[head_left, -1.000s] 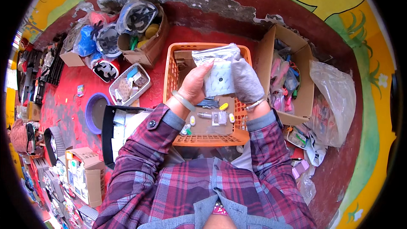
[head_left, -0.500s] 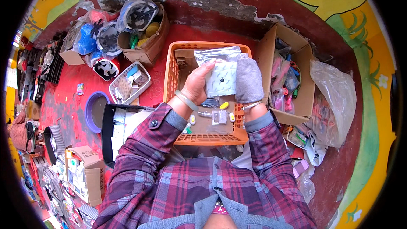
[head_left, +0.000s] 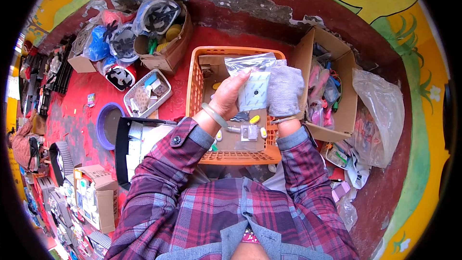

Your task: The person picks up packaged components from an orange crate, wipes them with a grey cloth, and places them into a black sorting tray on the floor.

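Observation:
A clear zip-top plastic bag [head_left: 250, 61] holds a flat, pale square packet [head_left: 253, 91] with a small dark dot in its middle. My left hand [head_left: 231, 97] grips the bag by its left side, thumb near the top and the other fingers partly hidden. Over my right hand sits a grey fabric mitt [head_left: 285, 91], which hides the fingers and touches the bag's right edge. Both hands are above an orange plastic basket [head_left: 193, 84]. Inside it lie a yellow oval item [head_left: 254, 120], a small clear case [head_left: 249, 133] and white-and-yellow pieces [head_left: 263, 133].
Right of the basket stands an open cardboard box [head_left: 332, 132] of colourful items, beside a large clear bag [head_left: 380, 115]. To the left are a white tray [head_left: 153, 107], a purple basin [head_left: 102, 137] and a black-edged box [head_left: 124, 163]. A filled carton [head_left: 168, 62] stands farther back.
The bag and packet have shifted slightly right and turned. My left hand has moved a little lower, and the grey mitt on my right hand has tilted and moved slightly right.

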A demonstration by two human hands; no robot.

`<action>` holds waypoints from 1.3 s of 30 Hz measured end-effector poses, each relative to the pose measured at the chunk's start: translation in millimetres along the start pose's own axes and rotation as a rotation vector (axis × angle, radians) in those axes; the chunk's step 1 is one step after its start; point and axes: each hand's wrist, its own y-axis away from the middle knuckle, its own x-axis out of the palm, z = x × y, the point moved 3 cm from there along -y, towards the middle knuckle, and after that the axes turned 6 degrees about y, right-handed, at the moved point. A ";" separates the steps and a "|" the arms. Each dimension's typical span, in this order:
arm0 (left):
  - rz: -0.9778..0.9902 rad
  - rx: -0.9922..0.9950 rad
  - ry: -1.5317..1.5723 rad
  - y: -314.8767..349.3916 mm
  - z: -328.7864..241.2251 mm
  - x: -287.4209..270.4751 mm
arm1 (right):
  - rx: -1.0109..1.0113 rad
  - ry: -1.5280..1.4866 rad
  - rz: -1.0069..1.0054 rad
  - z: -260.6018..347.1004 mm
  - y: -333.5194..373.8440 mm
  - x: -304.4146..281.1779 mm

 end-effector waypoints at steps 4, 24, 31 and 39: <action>-0.040 0.031 0.009 1.4 -1.1 0.4 | -0.005 0.047 -0.085 0.8 1.4 -1.9; -0.054 0.148 -0.026 6.4 -6.9 4.2 | -0.052 -0.069 -0.167 -15.0 -2.5 3.6; 0.000 0.125 0.052 0.6 -6.1 1.8 | -0.207 -0.104 -0.165 -29.7 9.3 39.8; -0.136 0.400 0.124 -7.4 -59.2 -32.8 | 0.075 -0.505 0.135 -95.5 -5.6 63.8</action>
